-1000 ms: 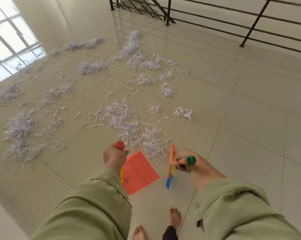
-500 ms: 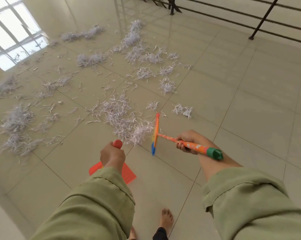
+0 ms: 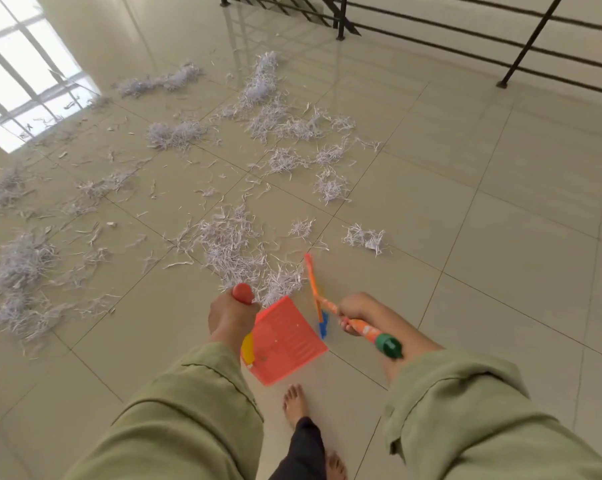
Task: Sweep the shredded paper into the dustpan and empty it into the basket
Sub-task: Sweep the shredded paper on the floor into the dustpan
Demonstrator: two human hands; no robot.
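Observation:
Shredded white paper (image 3: 237,247) lies scattered in clumps over the tiled floor, the nearest pile just ahead of the dustpan. My left hand (image 3: 232,315) grips the red handle of the orange dustpan (image 3: 285,341), whose pan rests on the floor with its mouth near the pile. My right hand (image 3: 355,313) holds the orange broom (image 3: 315,289) by its green-capped handle, the brush head standing on edge at the right of the pile and the pan. No basket is in view.
A black metal railing (image 3: 521,53) runs along the far right above a stairwell. A bright window reflection (image 3: 22,81) covers the floor at far left. More paper clumps (image 3: 22,261) lie to the left. My bare feet (image 3: 294,403) stand just behind the dustpan.
The broom has swept back toward me, pulling paper toward the dustpan. The dustpan has come forward and to the right, out from under my left arm.

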